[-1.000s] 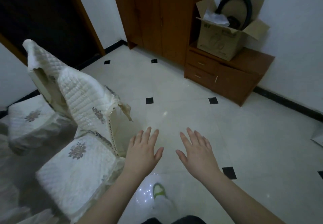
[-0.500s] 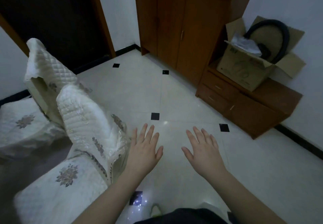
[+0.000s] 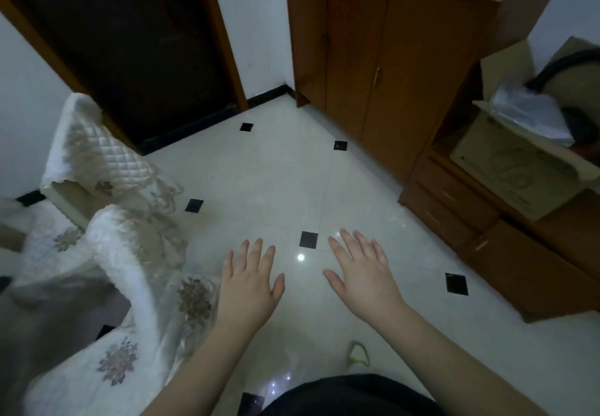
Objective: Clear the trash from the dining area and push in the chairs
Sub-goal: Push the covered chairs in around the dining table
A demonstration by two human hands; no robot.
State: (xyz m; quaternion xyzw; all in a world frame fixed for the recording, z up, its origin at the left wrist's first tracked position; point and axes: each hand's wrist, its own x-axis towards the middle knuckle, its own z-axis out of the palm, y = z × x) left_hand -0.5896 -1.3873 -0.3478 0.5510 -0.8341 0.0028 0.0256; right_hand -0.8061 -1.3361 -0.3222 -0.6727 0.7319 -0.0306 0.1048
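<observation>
Two dining chairs in white quilted covers stand at the left: the near chair by my left forearm, the far chair behind it near the wall. My left hand hovers palm down over the floor just right of the near chair, fingers spread, holding nothing. My right hand is held out the same way, empty, a little further right. No trash shows on the floor between them.
A dark doorway lies ahead left. A tall wooden cabinet and a low drawer unit line the right wall, with an open cardboard box on top. The pale tiled floor stretches ahead.
The view has swung left and forward: the cabinet and box slid right and came closer, and the chairs dropped lower left. Both hands stay open and held out in front.
</observation>
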